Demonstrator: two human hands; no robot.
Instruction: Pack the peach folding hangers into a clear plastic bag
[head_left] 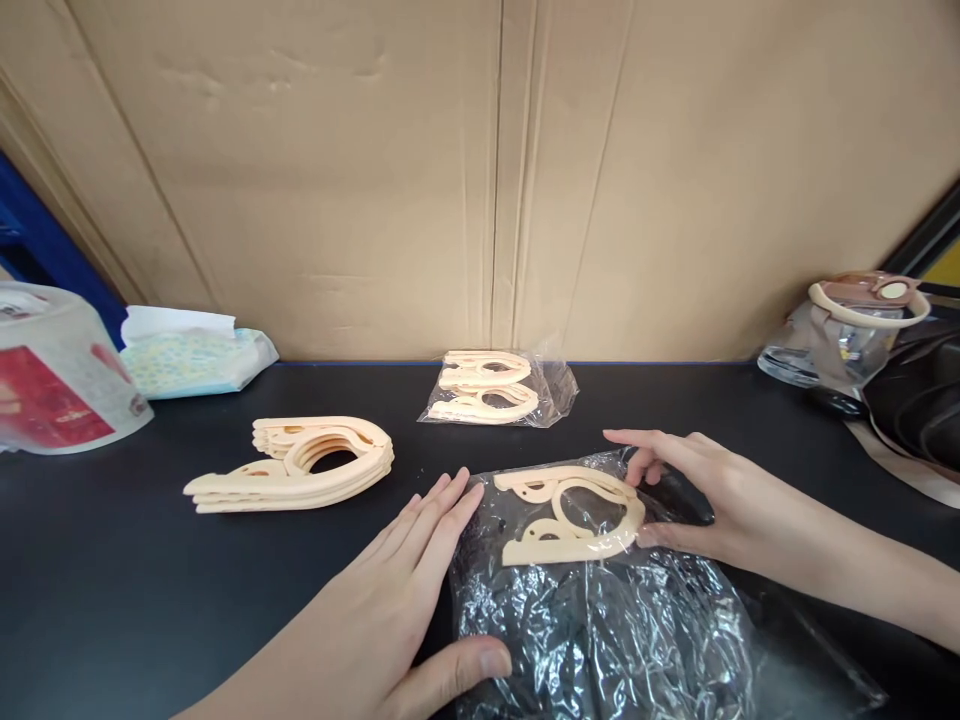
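Note:
A folded cream travel hanger [634, 515] lies flat on a clear plastic bag [600, 625], close in front of me. My left hand [416, 570] rests flat along the bag's left side, fingers stretched and thumb lying on the plastic. At the hanger's curved right end is my right hand [694, 490], with its thumb and fingers apart. The right thumb touches the hanger's edge or lies just beside it; the index finger reaches out above the bag. Whether the hanger is under a layer of plastic I cannot tell.
To the left sits a stack of folded hangers [367, 465]. A bagged pair of hangers [487, 388] lies near the cardboard wall [337, 180]. A tissue pack [195, 360] and a wrapped roll [67, 375] stand at left, a clear bottle [855, 335] at right.

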